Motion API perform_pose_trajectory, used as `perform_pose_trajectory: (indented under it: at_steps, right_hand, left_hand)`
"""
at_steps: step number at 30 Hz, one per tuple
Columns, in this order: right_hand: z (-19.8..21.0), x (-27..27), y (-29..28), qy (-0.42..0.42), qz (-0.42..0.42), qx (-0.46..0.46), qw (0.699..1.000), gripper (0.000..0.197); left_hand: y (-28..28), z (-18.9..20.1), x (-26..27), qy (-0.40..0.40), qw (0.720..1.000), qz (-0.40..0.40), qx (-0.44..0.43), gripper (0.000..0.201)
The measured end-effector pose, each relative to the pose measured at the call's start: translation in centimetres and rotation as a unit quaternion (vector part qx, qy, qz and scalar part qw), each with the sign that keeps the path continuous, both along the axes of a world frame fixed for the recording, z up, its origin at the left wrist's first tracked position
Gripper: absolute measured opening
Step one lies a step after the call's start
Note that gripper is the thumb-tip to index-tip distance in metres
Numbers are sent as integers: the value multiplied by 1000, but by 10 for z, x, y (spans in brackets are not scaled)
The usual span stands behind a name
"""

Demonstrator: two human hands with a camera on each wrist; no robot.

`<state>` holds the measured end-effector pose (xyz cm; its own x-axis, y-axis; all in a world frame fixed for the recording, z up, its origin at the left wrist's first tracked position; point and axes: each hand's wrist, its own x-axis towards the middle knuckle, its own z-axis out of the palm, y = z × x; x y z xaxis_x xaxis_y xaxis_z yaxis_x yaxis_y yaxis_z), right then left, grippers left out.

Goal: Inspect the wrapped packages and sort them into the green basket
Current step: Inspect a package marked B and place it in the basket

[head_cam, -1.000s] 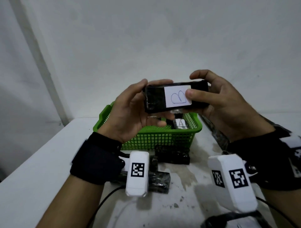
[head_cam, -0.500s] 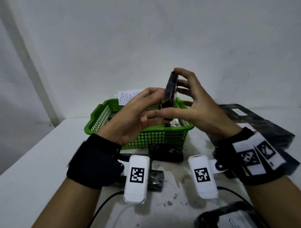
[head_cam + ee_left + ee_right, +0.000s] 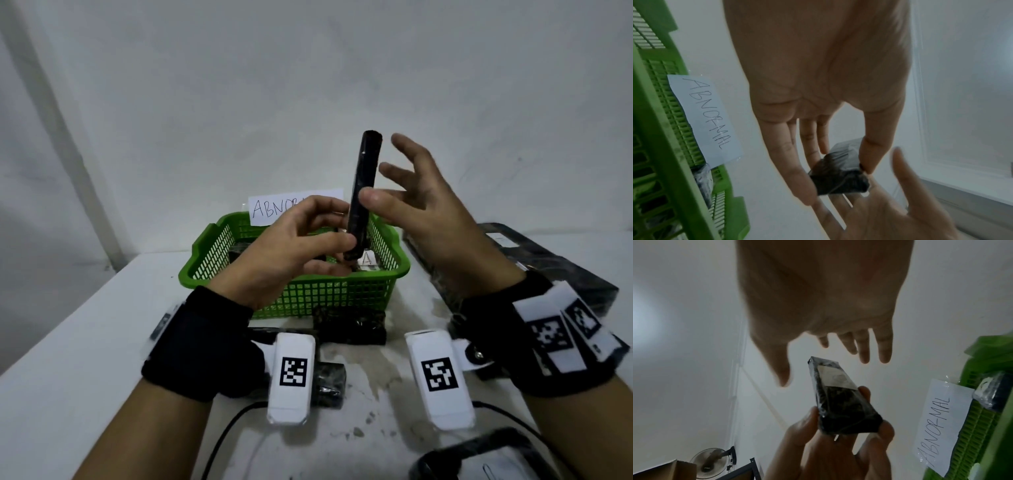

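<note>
A black wrapped package [image 3: 364, 192] stands upright and edge-on above the green basket [image 3: 308, 294]. My left hand [image 3: 337, 236] pinches its lower end between thumb and fingers, as the left wrist view shows on the package [image 3: 840, 175]. My right hand [image 3: 387, 171] is just right of the package with fingers spread. In the right wrist view its thumb and fingers stand apart from the package [image 3: 838, 402], whose white label faces that hand. The basket holds other wrapped packages, one labelled "A" [image 3: 367, 258].
A paper sign reading ABNORMAL [image 3: 274, 209] stands behind the basket. Small black packages [image 3: 349, 325] lie on the white table in front of it. Larger black packages [image 3: 548, 267] lie to the right, another [image 3: 479, 459] at the bottom right. A cable [image 3: 226, 431] runs below my left wrist.
The package was held flat by both hands with its "B" label facing me. It is now turned upright on edge, and my right hand has let go and spread its fingers.
</note>
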<state>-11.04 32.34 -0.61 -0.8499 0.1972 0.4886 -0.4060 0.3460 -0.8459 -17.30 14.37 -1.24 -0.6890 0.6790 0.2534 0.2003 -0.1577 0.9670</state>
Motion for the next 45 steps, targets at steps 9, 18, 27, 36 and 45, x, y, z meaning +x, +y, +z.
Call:
perform_pose_trajectory:
  at_steps: [9, 18, 27, 36, 45]
  right_hand:
    - [1, 1, 1, 52, -33, 2, 998, 53]
    - [12, 13, -11, 41, 105, -53, 992, 26]
    - [7, 9, -19, 75, 86, -90, 989, 10]
    - [-4, -1, -8, 96, 51, 79, 991, 33]
    - [1, -1, 11, -49, -18, 22, 998, 80]
  left_hand:
    - [2, -2, 3, 76, 995, 14, -57, 48]
    - [-5, -9, -14, 214, 969, 118, -38, 57]
    - [-4, -17, -24, 232, 961, 146, -29, 58]
    - [-2, -2, -8, -26, 998, 49, 18, 53]
    - [1, -5, -3, 95, 993, 21, -61, 53]
